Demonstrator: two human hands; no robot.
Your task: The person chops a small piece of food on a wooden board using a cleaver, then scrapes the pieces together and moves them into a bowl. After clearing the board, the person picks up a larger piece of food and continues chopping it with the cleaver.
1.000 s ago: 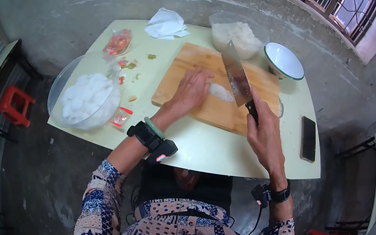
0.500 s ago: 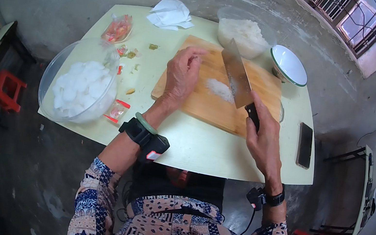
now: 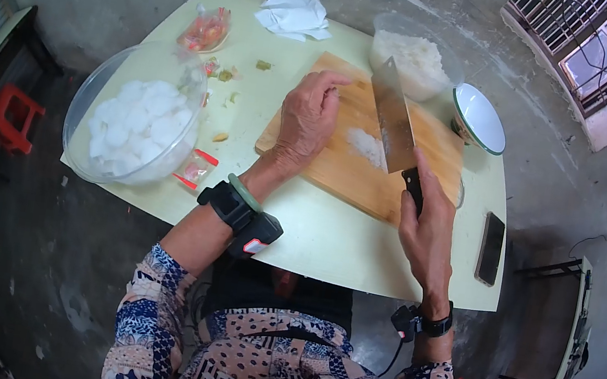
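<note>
My right hand [image 3: 427,221] is closed round the black handle of a cleaver [image 3: 394,117], whose broad blade points away from me over the wooden cutting board [image 3: 329,178]. Beside the blade lies a small heap of finely chopped white food [image 3: 366,145]. My left hand [image 3: 310,117] is over the left part of the board, with its fingers curled toward the right. Whether anything is between those fingers is hidden.
A clear bowl of white pieces [image 3: 143,124] stands at left. Behind the board are a tub of shredded white food [image 3: 413,60], an enamel bowl [image 3: 480,118] and white cloth [image 3: 294,12]. A phone [image 3: 490,249] lies right, a bag of red items [image 3: 206,30] back left.
The view has shifted and tilted slightly. Both hands and the cleaver keep nearly the same places over the board.
</note>
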